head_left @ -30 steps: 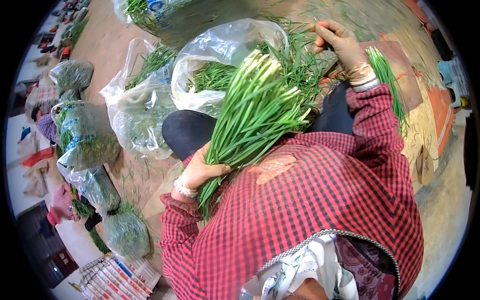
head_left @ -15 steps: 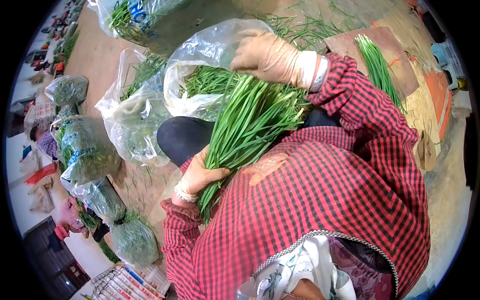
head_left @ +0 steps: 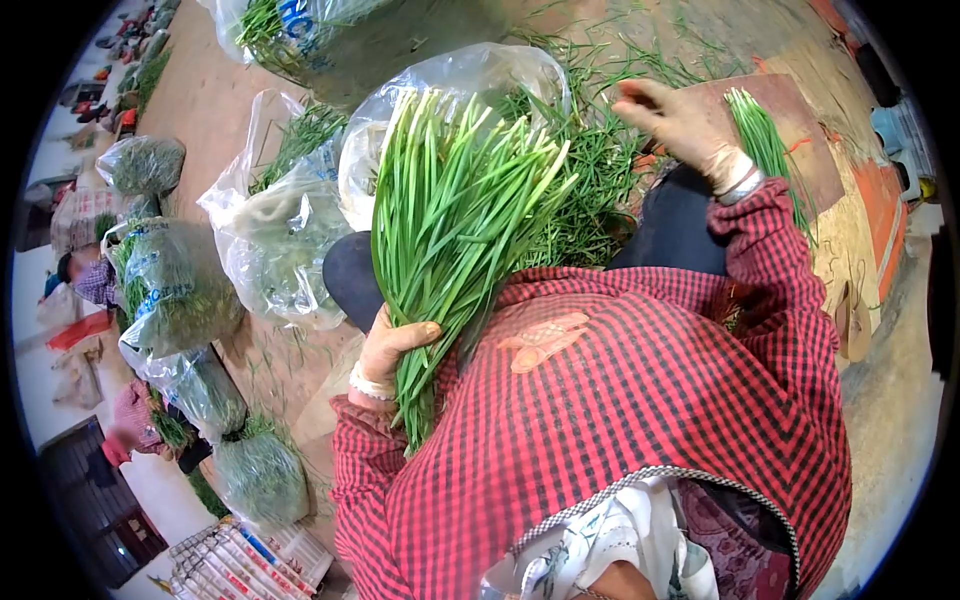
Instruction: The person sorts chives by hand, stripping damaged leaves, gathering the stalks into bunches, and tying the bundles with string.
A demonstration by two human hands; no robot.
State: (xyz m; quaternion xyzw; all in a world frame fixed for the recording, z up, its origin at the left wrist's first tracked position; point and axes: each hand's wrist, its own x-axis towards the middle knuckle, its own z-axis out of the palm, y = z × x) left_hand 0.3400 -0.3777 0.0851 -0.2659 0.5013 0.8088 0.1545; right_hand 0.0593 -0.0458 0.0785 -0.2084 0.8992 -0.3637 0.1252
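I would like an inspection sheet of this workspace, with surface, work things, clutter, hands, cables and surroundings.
Surface: floor with stray strands; board on the picture's right.
Work things: green bunch held, pale ends pointing away from the wearer; loose pile beside it; second bunch lying on the board.
Clutter: open clear bag behind the held bunch.
Hands: left hand grips the bunch; right hand, near the pile, shows nothing held.
Cables: nothing seen.
Surroundings: filled bags and people at the picture's left.
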